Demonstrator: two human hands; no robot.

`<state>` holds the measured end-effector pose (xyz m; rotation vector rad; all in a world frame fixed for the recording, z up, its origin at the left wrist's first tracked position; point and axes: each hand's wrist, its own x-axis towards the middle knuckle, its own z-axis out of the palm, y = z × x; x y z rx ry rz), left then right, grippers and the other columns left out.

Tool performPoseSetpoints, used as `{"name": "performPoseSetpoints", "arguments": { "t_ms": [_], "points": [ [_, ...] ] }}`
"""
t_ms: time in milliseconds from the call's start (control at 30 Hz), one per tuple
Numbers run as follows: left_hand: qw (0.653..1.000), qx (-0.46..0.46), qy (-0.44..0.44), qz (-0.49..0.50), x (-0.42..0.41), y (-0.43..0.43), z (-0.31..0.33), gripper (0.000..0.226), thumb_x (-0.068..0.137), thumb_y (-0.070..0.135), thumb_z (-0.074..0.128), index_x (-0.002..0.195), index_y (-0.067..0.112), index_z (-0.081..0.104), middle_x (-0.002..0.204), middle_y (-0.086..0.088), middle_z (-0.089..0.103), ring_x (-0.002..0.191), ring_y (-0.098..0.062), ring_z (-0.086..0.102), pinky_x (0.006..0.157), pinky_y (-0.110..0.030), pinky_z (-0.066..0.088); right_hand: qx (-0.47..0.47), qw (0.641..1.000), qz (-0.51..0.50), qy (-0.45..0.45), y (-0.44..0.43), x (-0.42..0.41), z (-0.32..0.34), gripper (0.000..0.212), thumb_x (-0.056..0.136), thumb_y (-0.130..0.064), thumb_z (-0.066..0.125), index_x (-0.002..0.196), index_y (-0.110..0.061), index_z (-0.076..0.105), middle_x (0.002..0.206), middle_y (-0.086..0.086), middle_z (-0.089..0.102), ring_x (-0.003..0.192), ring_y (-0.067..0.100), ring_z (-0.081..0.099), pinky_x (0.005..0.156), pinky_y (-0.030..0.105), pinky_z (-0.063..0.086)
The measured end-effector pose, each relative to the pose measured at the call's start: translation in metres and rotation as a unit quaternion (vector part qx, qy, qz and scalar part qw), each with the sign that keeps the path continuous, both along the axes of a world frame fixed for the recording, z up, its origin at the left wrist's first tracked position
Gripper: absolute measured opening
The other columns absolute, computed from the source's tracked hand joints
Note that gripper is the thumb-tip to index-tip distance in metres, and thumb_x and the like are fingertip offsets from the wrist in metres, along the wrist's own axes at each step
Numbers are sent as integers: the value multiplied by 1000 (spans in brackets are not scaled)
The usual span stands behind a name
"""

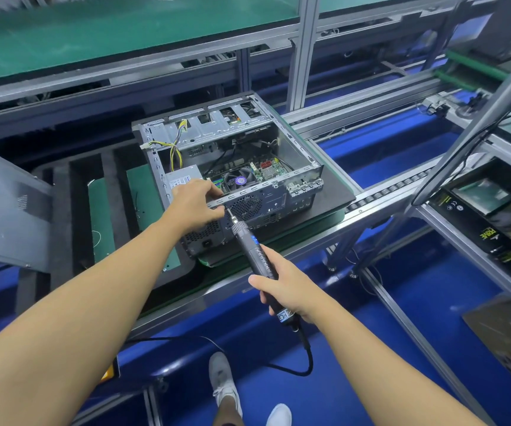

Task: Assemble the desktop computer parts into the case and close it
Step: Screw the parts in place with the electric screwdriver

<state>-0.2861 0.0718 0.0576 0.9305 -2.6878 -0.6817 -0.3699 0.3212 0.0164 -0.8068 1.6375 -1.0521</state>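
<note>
An open grey computer case (305,175) lies on its side on a black pallet (334,195). Inside I see the motherboard with its round CPU fan (239,179), a power supply (183,179) and yellow cables (174,149). My left hand (197,204) rests on the case's rear top edge, its fingers pinched at the rear panel next to the screwdriver tip. My right hand (282,285) grips a black electric screwdriver (249,244), whose bit touches the rear panel beside the fan grille. What the left fingers pinch is hidden.
A grey side panel (5,210) leans at the left. The pallet sits on a conveyor with roller rails (380,195). Black product boxes (494,216) lie on the right shelf. A slanted metal pole (475,124) crosses the right side. The screwdriver's cord (308,361) hangs below.
</note>
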Motion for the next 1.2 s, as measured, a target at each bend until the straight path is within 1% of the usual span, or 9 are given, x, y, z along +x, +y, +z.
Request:
{"name": "performPoseSetpoints", "arguments": {
  "t_ms": [133,333,467,533,667,800,933,1100,1200],
  "points": [
    [1000,0,-6,-4,0,0,1,25,79,24,72,104,19,68,95,11,59,107,-18,55,104,-49,39,-5,1000,7,-12,0,1,4,59,98,-28,63,149,-46,40,67,2,62,53,11,58,52,27,53],
    [1000,-9,-19,-3,0,1,3,28,78,23,74,105,20,68,95,11,59,105,-19,55,103,-48,39,-6,1000,5,-29,-2,2,7,54,100,-30,61,147,-46,41,71,1,61,58,12,59,53,31,54],
    [1000,-4,-16,-1,0,1,3,28,78,23,74,105,20,68,95,10,58,105,-19,55,104,-49,39,-5,998,-8,-55,-4,4,7,52,99,-25,60,145,-43,44,81,3,60,61,13,60,53,33,54],
    [1000,-2,-16,-1,0,2,3,28,78,23,74,105,20,68,95,10,58,105,-19,55,104,-49,38,2,998,-10,-56,-4,5,6,55,98,-26,60,147,-45,42,78,2,61,59,12,60,52,32,53],
    [1000,4,-11,3,1,1,3,28,78,23,75,105,19,68,94,11,56,103,-18,54,105,-48,37,-2,997,-24,-74,-4,8,4,60,97,-26,61,150,-43,40,81,0,61,65,14,60,55,34,54],
    [1000,-1,-17,1,1,2,3,28,79,24,75,106,20,68,96,10,58,106,-19,55,105,-48,37,-1,997,-34,-67,-5,13,2,65,97,-28,62,154,-44,35,72,-3,63,65,16,60,56,35,54],
    [1000,-4,-20,9,0,2,2,29,79,26,75,106,21,67,98,8,59,104,-21,56,105,-46,37,1,997,-50,-64,-5,18,0,69,95,-32,63,154,-47,32,68,-5,64,61,14,59,54,32,54],
    [1000,8,-16,16,-1,1,0,27,78,25,75,103,22,66,100,5,62,101,-22,58,104,-45,39,-18,993,-74,-92,-6,24,-1,67,94,-29,65,152,-46,37,76,0,65,64,19,58,54,33,52],
    [1000,2,-19,16,-1,1,1,28,76,26,76,102,22,66,97,6,60,99,-22,58,104,-44,38,-20,992,-74,-100,-8,23,-1,65,93,-29,65,150,-47,40,72,-3,64,64,19,57,53,34,52]
  ]
}}
